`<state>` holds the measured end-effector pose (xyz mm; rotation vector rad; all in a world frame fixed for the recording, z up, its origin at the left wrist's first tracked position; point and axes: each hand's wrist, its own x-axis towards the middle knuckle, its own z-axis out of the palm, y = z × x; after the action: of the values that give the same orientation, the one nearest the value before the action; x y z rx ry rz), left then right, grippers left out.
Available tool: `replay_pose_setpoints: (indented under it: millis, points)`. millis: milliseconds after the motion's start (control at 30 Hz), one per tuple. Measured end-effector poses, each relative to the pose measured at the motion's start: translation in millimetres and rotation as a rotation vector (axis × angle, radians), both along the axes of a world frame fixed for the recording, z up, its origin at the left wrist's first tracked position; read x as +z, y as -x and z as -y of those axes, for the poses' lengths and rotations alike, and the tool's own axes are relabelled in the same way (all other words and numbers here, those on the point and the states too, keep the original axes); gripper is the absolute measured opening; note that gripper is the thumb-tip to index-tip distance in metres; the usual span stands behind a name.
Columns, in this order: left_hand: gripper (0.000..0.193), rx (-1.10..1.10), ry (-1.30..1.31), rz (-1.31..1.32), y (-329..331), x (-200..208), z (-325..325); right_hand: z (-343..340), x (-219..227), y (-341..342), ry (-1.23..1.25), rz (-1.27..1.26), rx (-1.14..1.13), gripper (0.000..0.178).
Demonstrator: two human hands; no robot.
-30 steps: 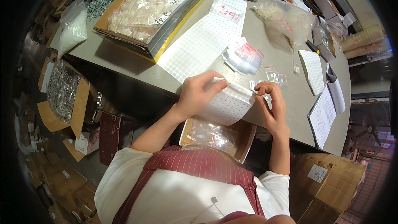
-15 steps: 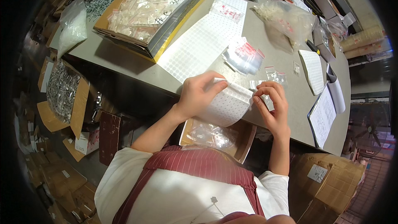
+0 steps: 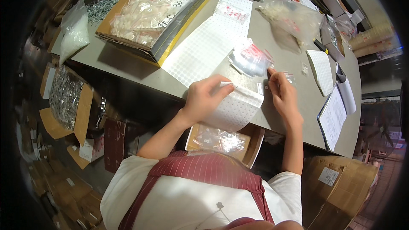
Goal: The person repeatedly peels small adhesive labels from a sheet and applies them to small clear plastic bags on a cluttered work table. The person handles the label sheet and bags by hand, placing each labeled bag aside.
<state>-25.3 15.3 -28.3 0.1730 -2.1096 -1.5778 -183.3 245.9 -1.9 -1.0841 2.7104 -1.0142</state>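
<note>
My left hand [image 3: 205, 99] grips a curled white sheet of round stickers [image 3: 236, 110] at the table's near edge, thumb on top. My right hand [image 3: 283, 94] is right of that sheet, over the tabletop. Its fingers are drawn together at the small clear zip bags [image 3: 291, 79]; whatever sits between the fingertips is too small to make out. Just beyond, a fanned stack of clear zip bags with red closures [image 3: 252, 62] lies on the table. Flat sticker sheets [image 3: 200, 47] stretch away behind my left hand.
A large open carton [image 3: 155, 49] of filled bags stands at the far left. Below the table edge, an open drawer-like box [image 3: 253, 147] holds clear bags. To the right are a clipboard [image 3: 336, 115] and another sticker sheet [image 3: 320, 71]; a bulging clear bag [image 3: 294, 19] lies behind.
My right hand has moved from the sticker sheet's right edge, away from me and slightly right, to the small zip bags. My left hand keeps its hold on the sheet.
</note>
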Motion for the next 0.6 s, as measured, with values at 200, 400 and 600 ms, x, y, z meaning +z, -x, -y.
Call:
replay_pose_setpoints:
  millis: [200,400,600]
  points:
    - [0.019,-0.028,0.058,0.032,-1.7,4.0,2.1,-21.8,9.3,3.9,0.069,0.017,-0.097,0.011]
    - [0.021,-0.181,0.021,0.109,2.3,8.2,9.2,-24.3,8.5,28.7,-0.016,-0.029,-0.028,0.007]
    - [0.025,-0.256,0.016,0.140,2.1,13.8,14.5,-29.7,-26.0,32.2,-0.212,-0.343,-0.013,0.014]
